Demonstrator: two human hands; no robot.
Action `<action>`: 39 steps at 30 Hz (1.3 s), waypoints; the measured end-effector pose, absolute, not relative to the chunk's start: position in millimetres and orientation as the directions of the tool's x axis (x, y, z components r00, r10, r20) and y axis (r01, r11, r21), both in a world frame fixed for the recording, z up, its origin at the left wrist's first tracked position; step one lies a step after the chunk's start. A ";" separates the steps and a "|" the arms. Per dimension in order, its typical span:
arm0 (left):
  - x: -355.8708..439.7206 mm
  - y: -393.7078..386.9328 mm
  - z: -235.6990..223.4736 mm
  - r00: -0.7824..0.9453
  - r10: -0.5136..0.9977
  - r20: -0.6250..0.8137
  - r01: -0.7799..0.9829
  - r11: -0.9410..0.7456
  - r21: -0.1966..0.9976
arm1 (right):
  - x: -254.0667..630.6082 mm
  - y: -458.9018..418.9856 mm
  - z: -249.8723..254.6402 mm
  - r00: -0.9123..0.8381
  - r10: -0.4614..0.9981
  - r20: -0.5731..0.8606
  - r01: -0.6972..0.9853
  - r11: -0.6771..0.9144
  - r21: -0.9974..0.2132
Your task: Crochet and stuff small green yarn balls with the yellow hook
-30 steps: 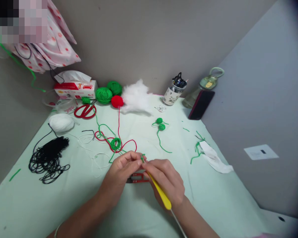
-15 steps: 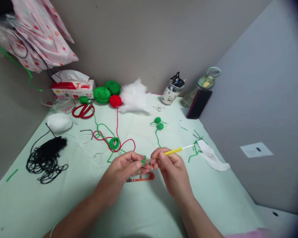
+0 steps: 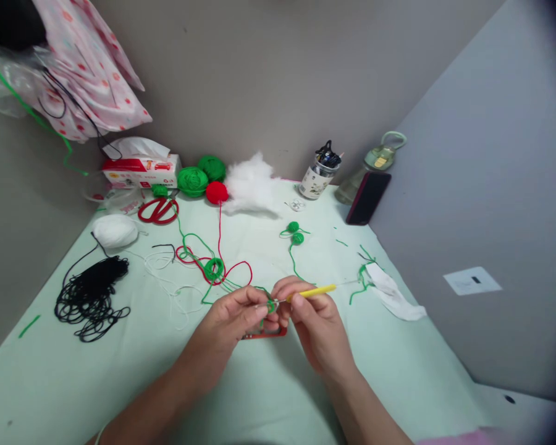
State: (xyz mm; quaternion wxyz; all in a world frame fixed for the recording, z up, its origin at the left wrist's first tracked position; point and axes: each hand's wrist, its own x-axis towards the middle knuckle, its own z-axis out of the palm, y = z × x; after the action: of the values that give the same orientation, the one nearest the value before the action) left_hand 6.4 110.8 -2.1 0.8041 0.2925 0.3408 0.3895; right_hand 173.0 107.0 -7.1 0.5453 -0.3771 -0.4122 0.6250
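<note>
Between thumb and fingers, my left hand pinches a small piece of green crochet work. My right hand grips a crochet hook by its yellow handle, and the metal tip meets the green piece. Fingers partly cover the piece. Green yarn runs from it toward a coil of green yarn on the left. Below the hands lie orange-red thread snips, half hidden. Two small green crocheted balls with a yarn tail rest beyond my right hand.
Red scissors, green yarn balls, a red yarn ball and white stuffing line the back. Black cord and white yarn lie left. A phone leans on a bottle; white cloth lies right.
The crochet hook has come in to the left, and its metal tip now reaches into the green piece. The view has shifted slightly. My left hand keeps its pinch.
</note>
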 end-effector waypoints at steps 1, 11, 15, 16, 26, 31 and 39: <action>7.0 109.6 -3.0 0.460 0.828 -0.320 -0.417 0.520 0.746 | 172.7 106.0 -8.1 -0.112 0.993 0.023 -0.344 -0.017 -0.939; 7.2 106.8 8.2 0.321 0.891 -0.322 -0.645 0.455 0.615 | 174.0 100.3 -1.5 -0.054 0.994 0.093 -0.310 0.072 -0.948; 13.7 119.8 24.6 0.220 0.927 -0.305 -0.779 0.355 0.517 | 174.0 95.9 -1.6 -0.091 0.991 0.094 -0.283 0.065 -0.957; 14.4 123.7 28.1 0.209 0.934 -0.291 -0.794 0.336 0.506 | 174.0 94.9 -1.5 -0.103 0.990 0.092 -0.282 0.060 -0.957; 6.5 117.6 16.2 0.078 0.966 0.248 -0.085 -0.241 0.967 | 175.4 95.2 6.8 0.011 0.993 0.120 -0.313 0.117 -0.942; 3.8 106.7 13.5 0.249 0.967 0.053 -0.082 -0.033 0.996 | 175.2 93.3 4.3 0.062 0.967 0.246 -0.200 0.254 -0.946; 9.4 107.1 13.1 0.326 0.914 -0.242 -0.354 0.356 0.865 | 175.7 86.7 6.6 -0.022 0.884 0.466 0.127 0.465 -0.876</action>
State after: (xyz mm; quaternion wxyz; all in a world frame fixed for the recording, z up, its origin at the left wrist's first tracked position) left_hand 9.4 107.1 13.1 0.7283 0.3643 0.3840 0.4352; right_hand 175.7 86.7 6.6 0.5745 -0.3986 -0.6344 0.3295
